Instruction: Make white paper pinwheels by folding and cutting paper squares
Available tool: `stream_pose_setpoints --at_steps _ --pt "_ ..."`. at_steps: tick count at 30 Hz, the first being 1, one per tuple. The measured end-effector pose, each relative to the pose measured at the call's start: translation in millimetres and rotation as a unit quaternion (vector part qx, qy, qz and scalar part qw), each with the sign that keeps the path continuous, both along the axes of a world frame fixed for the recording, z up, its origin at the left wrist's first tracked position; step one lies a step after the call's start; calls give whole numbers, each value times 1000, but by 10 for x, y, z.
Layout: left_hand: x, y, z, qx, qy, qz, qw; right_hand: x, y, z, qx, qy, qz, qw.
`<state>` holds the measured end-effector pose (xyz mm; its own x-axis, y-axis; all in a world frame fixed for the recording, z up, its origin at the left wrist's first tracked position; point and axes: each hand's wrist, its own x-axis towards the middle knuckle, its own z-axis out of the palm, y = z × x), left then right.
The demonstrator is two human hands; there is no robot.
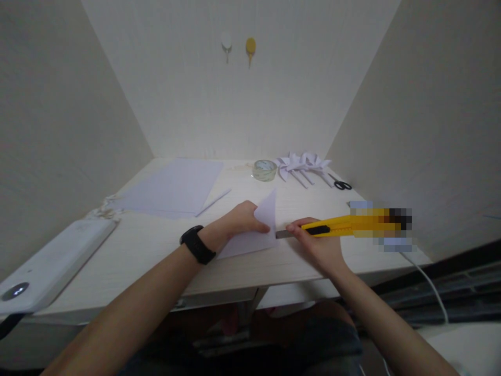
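My left hand [239, 222], with a black watch on the wrist, pinches a folded white sheet of paper [260, 230] on the pale wooden table [156, 250]; one corner of the paper stands up in a point. My right hand [319, 245] grips a yellow utility knife [344, 226]. The knife's metal blade points left and touches the right edge of the folded paper, close to my left fingertips.
A stack of white sheets [172, 188] lies at the back left with a paper strip beside it. A tape roll [264, 169], several folded paper pinwheels [303, 166] and black scissors [341, 184] sit at the back right. A white device [50, 261] lies on the left edge.
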<state>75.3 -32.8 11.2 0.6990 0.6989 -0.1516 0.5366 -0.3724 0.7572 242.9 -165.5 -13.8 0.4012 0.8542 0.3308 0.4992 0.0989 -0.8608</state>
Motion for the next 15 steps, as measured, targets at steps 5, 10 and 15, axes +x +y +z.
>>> stream_pose_setpoints --at_steps 5,10,15 --pt "19 -15 48 63 63 -13 996 20 -26 35 -24 -31 39 998" --pt "29 -22 46 86 69 -15 994 18 -46 15 -9 -55 12 998" --pt "27 -18 26 88 64 -14 994 -43 -61 -31 5 -64 -5 998"
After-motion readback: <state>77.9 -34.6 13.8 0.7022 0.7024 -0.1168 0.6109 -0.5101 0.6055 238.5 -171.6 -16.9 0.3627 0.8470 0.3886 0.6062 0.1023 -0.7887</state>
